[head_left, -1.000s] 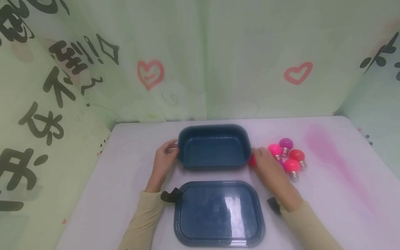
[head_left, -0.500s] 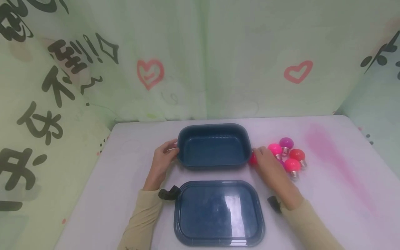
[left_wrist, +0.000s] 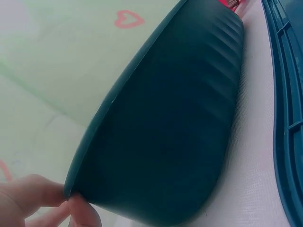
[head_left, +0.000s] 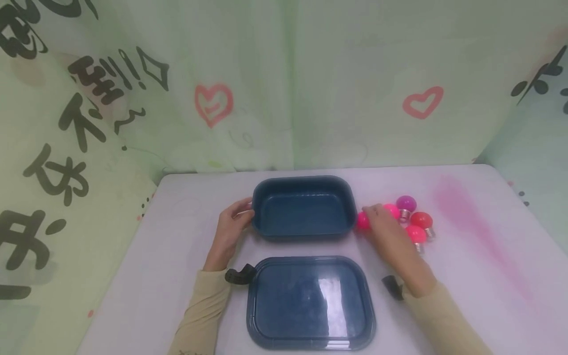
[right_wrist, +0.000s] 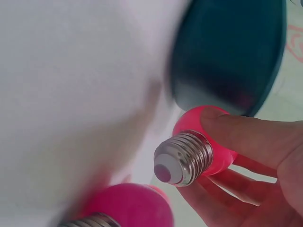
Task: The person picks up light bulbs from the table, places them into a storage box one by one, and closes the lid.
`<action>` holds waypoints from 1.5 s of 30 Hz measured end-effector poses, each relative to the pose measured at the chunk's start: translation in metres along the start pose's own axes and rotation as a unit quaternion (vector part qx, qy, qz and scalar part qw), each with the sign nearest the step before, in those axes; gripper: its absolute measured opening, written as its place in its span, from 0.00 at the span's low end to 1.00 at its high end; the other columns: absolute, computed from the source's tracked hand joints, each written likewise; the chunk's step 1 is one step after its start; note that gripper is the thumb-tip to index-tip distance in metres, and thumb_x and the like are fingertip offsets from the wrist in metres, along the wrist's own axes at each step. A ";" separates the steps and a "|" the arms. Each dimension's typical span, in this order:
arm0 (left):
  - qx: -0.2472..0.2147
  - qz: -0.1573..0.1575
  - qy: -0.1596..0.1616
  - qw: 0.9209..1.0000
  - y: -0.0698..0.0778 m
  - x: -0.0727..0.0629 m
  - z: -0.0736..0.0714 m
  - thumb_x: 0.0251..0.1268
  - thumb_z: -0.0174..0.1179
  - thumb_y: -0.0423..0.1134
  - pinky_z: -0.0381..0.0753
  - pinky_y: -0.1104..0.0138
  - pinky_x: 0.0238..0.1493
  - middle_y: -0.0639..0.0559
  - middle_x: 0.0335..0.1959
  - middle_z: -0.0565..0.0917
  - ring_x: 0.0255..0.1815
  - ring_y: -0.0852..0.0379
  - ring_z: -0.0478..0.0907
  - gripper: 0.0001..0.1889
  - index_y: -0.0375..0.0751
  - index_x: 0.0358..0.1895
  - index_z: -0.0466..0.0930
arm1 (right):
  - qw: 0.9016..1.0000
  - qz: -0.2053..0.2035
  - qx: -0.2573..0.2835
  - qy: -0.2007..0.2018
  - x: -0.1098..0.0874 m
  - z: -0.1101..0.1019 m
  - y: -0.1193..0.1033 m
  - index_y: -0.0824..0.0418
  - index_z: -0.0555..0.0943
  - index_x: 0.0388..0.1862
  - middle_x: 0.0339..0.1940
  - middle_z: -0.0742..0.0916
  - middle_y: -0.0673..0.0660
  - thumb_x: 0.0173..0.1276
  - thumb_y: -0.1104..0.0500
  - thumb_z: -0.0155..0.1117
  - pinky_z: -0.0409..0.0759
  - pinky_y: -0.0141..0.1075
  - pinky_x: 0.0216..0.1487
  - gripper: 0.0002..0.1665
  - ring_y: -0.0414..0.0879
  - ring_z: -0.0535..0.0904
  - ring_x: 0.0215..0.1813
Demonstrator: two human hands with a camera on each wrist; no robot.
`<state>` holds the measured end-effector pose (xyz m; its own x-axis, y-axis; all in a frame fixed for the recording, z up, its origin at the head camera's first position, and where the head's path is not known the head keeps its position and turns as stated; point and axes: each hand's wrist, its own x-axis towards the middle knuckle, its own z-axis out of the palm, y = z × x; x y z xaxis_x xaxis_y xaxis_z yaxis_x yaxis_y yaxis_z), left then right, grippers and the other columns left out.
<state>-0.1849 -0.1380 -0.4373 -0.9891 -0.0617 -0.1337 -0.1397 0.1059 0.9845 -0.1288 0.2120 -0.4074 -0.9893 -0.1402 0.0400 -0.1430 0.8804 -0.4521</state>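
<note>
A dark blue rectangular container [head_left: 306,209] stands on the table, its inside bare. My left hand [head_left: 232,228] pinches its left rim between thumb and fingers, as the left wrist view also shows. Just beyond the container's right end, my right hand [head_left: 388,236] holds a pink light bulb [right_wrist: 189,142] around its round glass, metal screw base exposed. Another magenta bulb [right_wrist: 132,205] lies close below that hand in the right wrist view. To the right are a purple bulb [head_left: 406,202], a red bulb [head_left: 421,219] and a pink bulb [head_left: 415,233]; my right hand partly covers the group.
A flat blue lid [head_left: 308,303] lies in front of the container, near the table's front. The white table [head_left: 146,276] has a pink stain on its right side. Pale green curtains [head_left: 346,98] with painted hearts and dark lettering close off the back and sides.
My right hand has shifted slightly to the right, drawing the pink bulb a little away from the container's end. The left hand and the container have stayed in place.
</note>
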 end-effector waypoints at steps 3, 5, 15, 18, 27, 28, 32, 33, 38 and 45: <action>0.001 0.000 0.001 1.000 0.000 0.000 0.000 0.68 0.58 0.32 0.80 0.63 0.55 0.40 0.59 0.79 0.57 0.48 0.79 0.22 0.40 0.64 0.76 | 1.000 -0.011 -0.020 -0.002 0.001 -0.004 -0.002 0.68 0.68 0.68 0.59 0.76 0.67 0.60 0.62 0.73 0.79 0.59 0.55 0.39 0.65 0.74 0.61; 0.001 0.000 0.000 1.000 -0.001 0.000 -0.001 0.68 0.58 0.32 0.80 0.62 0.56 0.40 0.59 0.79 0.58 0.48 0.79 0.22 0.41 0.65 0.76 | 1.000 -0.013 -0.027 -0.001 0.001 -0.006 -0.004 0.68 0.68 0.68 0.60 0.75 0.68 0.59 0.63 0.74 0.79 0.60 0.55 0.39 0.66 0.73 0.62; -0.003 0.005 -0.011 1.000 -0.001 0.000 -0.002 0.68 0.58 0.32 0.78 0.60 0.59 0.39 0.60 0.79 0.58 0.47 0.79 0.22 0.40 0.65 0.76 | 0.999 -0.016 -0.036 0.015 0.001 -0.019 -0.008 0.68 0.68 0.68 0.61 0.75 0.69 0.56 0.64 0.76 0.79 0.59 0.55 0.42 0.67 0.72 0.63; -0.001 0.004 -0.010 1.000 -0.001 0.000 -0.002 0.68 0.58 0.32 0.79 0.60 0.59 0.40 0.60 0.79 0.58 0.47 0.79 0.22 0.41 0.65 0.76 | 0.999 -0.013 -0.036 0.019 0.002 -0.023 -0.012 0.69 0.69 0.68 0.61 0.75 0.70 0.57 0.65 0.75 0.78 0.60 0.56 0.41 0.68 0.72 0.63; 0.000 0.008 -0.011 1.000 -0.002 0.000 -0.003 0.68 0.58 0.32 0.79 0.59 0.59 0.39 0.60 0.78 0.59 0.46 0.79 0.22 0.40 0.65 0.76 | 0.999 -0.008 -0.026 0.032 0.003 -0.032 -0.025 0.68 0.69 0.68 0.61 0.75 0.69 0.59 0.64 0.74 0.79 0.59 0.55 0.39 0.67 0.71 0.64; 0.000 0.008 -0.010 1.000 -0.003 0.000 -0.003 0.67 0.58 0.32 0.79 0.59 0.59 0.39 0.59 0.79 0.59 0.46 0.79 0.22 0.40 0.65 0.76 | 0.999 -0.010 -0.024 0.034 0.003 -0.033 -0.026 0.68 0.69 0.68 0.61 0.75 0.69 0.59 0.64 0.74 0.79 0.59 0.55 0.39 0.67 0.72 0.64; 0.000 0.008 -0.009 1.000 -0.003 0.000 -0.004 0.67 0.59 0.32 0.79 0.62 0.57 0.40 0.59 0.79 0.58 0.47 0.79 0.22 0.41 0.65 0.76 | 0.999 -0.019 -0.016 0.041 0.004 -0.033 -0.029 0.66 0.70 0.68 0.61 0.76 0.67 0.59 0.63 0.74 0.79 0.58 0.55 0.39 0.66 0.73 0.63; -0.002 0.008 -0.010 1.000 -0.003 0.000 -0.004 0.67 0.59 0.32 0.79 0.63 0.57 0.40 0.59 0.79 0.58 0.47 0.79 0.22 0.40 0.65 0.76 | 0.999 -0.023 -0.014 0.042 0.005 -0.034 -0.030 0.66 0.70 0.67 0.61 0.76 0.67 0.59 0.63 0.74 0.79 0.58 0.56 0.38 0.65 0.73 0.63; -0.003 0.007 -0.009 1.000 -0.004 0.001 -0.004 0.68 0.59 0.32 0.80 0.64 0.56 0.40 0.59 0.79 0.58 0.47 0.79 0.22 0.40 0.65 0.76 | 0.999 -0.033 -0.007 0.043 0.007 -0.035 -0.035 0.66 0.70 0.67 0.61 0.76 0.67 0.59 0.62 0.75 0.80 0.58 0.55 0.38 0.65 0.74 0.62; -0.002 0.002 -0.010 1.000 -0.005 0.003 -0.003 0.68 0.59 0.33 0.79 0.59 0.60 0.40 0.59 0.79 0.58 0.49 0.79 0.22 0.41 0.64 0.76 | 0.998 -0.036 0.002 0.045 0.011 -0.033 -0.041 0.65 0.72 0.65 0.60 0.77 0.66 0.56 0.62 0.77 0.81 0.56 0.54 0.39 0.64 0.75 0.60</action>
<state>-0.1866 -0.1421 -0.4425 -0.9904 -0.0421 -0.1320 -0.1357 0.1018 0.9855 -0.1348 0.1891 -0.3594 -0.9750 -0.1623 0.1516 -0.2142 0.8677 -0.4487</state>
